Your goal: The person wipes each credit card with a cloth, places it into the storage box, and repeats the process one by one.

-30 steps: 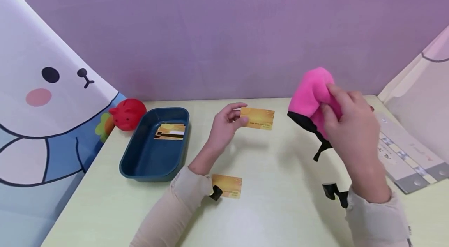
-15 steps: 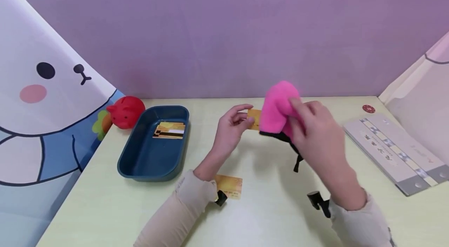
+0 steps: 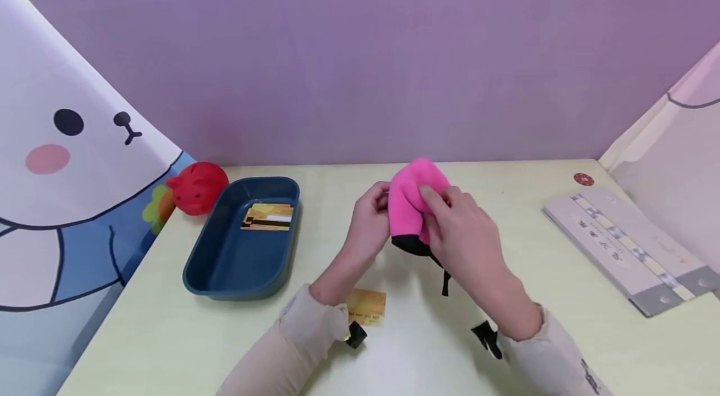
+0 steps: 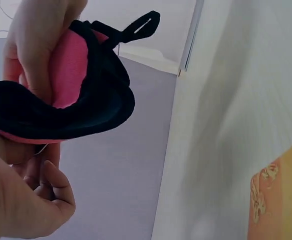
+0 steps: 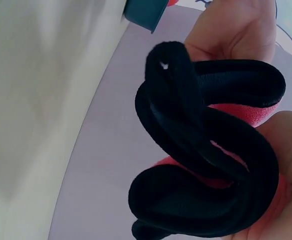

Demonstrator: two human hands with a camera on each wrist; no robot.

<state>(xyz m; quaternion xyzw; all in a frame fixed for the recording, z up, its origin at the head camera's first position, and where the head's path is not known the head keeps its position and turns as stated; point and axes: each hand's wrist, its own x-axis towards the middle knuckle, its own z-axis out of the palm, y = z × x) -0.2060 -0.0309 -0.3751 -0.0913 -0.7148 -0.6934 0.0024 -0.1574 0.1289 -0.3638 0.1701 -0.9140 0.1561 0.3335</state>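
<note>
My right hand (image 3: 469, 240) pinches a pink cloth mitt (image 3: 412, 196) by its folded side and holds it above the table. Black trim (image 4: 105, 107) runs round the mitt's opening, and a black loop (image 4: 140, 27) hangs from it. At the mitt's left edge is my left hand (image 3: 364, 224), its fingers curled and partly behind the cloth. The gold card in that hand is hidden by the mitt; only a thin pale edge shows between the fingers in the left wrist view. Another gold card (image 3: 368, 308) lies on the table beside my left sleeve.
A dark blue tray (image 3: 242, 268) stands at left with gold cards (image 3: 267, 217) inside. Behind it sits a red piggy bank (image 3: 198, 188). At right are a grey folder (image 3: 624, 246) and a red poker chip (image 3: 584, 179). A purple backdrop (image 3: 360, 59) closes off the far edge.
My right hand has carried the pink mitt left and down to my left hand. The gold card in the left hand, in plain sight earlier, is now covered by the mitt.
</note>
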